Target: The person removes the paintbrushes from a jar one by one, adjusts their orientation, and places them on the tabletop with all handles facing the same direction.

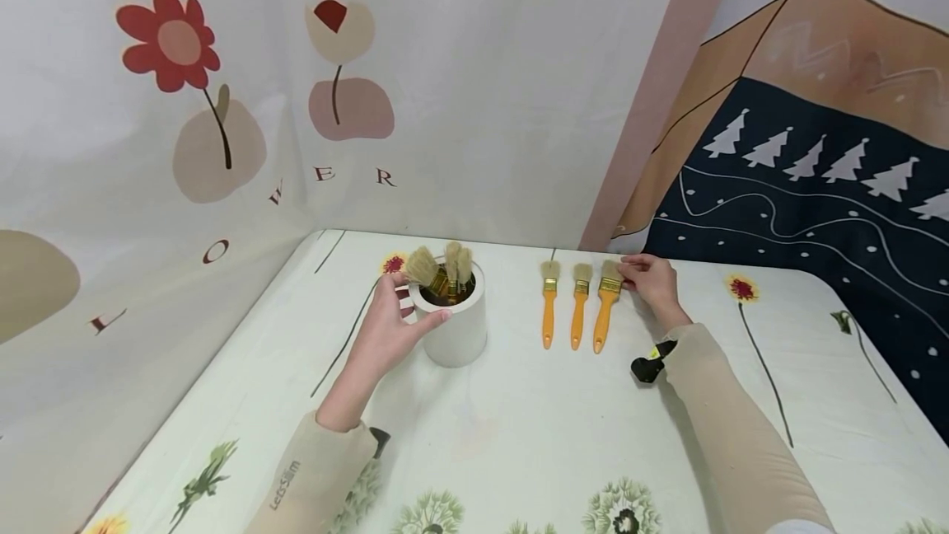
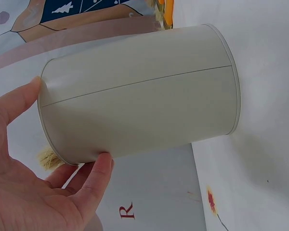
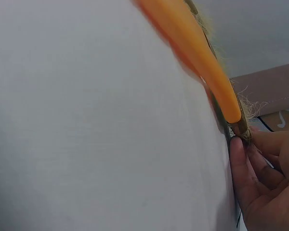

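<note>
A white cylindrical pot stands upright on the table, with several bristle paintbrushes in it, bristles up. My left hand grips its rim, thumb on the near side and fingers on the far left side; the left wrist view shows the pot's plain wall. To the right lie three orange-handled paintbrushes, bristles pointing away: a left one, a middle one and a wider right one. My right hand pinches the right paintbrush by the side of its bristle end.
A pale cloth with printed flowers covers the table. Behind its back edge hangs a white curtain with flower prints, and a dark tree-patterned cloth hangs at the right. Black straps sit at the wrists.
</note>
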`<state>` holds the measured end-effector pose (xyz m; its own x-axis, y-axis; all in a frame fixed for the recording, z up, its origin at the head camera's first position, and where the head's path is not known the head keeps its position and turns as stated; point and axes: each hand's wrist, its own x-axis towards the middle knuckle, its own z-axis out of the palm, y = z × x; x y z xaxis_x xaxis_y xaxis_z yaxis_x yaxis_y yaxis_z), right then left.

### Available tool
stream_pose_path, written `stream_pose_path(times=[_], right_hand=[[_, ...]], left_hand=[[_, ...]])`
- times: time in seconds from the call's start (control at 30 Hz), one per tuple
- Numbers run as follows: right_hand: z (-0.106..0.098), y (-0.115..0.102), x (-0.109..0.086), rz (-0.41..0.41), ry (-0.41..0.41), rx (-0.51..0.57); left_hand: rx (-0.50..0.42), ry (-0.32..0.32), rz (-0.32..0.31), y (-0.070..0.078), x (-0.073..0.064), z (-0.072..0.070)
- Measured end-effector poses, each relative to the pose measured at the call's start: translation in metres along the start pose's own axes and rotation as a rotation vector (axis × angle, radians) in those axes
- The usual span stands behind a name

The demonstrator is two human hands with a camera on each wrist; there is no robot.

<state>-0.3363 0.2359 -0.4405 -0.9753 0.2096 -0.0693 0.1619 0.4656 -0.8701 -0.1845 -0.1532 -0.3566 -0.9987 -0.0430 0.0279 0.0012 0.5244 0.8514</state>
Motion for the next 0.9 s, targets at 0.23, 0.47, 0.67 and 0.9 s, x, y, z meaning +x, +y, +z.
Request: stream_pose_path(times=[0.23,0.47,0.67,0.9], right_hand=[[0.0,-0.003,-0.002,-0.022,-0.014,-0.021],[-0.004,-0.007,-0.003,-0.02,-0.009,-0.003],[-0.007,-0.011,-0.005,-0.027,-0.001,0.0],[-0.011,-0.015,-0.006,-0.11,0.021,-0.024]], left_hand=[[-0.003,-0.001,-0.002,0.0,-0.001,0.0],[0.001,-0.003,0.001,0.0,-0.001,0.0],[0.0,-0.004,0.001,0.001,-0.001,-0.001],[0.0,-0.005,-0.004,0.001,-0.002,-0.001]])
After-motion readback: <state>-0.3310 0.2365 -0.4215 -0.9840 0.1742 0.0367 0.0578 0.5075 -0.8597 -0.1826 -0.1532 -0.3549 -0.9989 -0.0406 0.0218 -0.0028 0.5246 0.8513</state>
